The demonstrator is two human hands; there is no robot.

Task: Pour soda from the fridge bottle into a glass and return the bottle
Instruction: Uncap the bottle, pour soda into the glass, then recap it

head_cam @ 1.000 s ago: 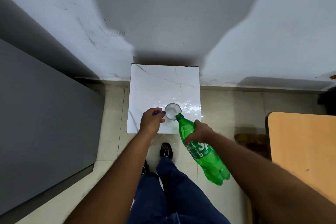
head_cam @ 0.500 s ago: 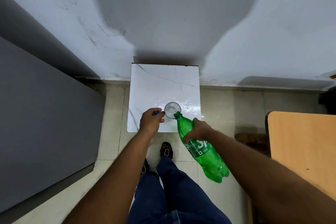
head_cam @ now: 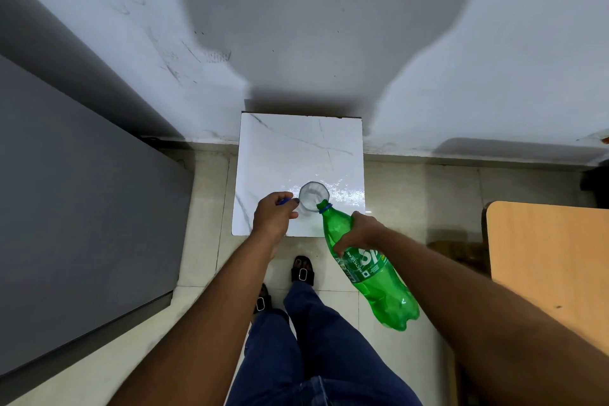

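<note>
A clear glass (head_cam: pixel 313 196) stands near the front edge of a small white marble-topped table (head_cam: pixel 290 152). My right hand (head_cam: pixel 357 232) grips the upper body of a green soda bottle (head_cam: pixel 365 269), tilted with its open mouth at the glass rim and its base raised toward me. My left hand (head_cam: pixel 275 216) rests at the glass's left side, fingers closed around a small blue bottle cap (head_cam: pixel 284 202), the thumb touching the glass.
A grey fridge (head_cam: pixel 75 208) fills the left side. A wooden table (head_cam: pixel 553 260) stands at the right. A pale wall (head_cam: pixel 296 26) rises behind the marble table. My legs and sandalled feet (head_cam: pixel 303 273) are below on the tiled floor.
The bottle has shifted slightly up and left, bringing its mouth closer over the glass rim. My left hand has stayed in place.
</note>
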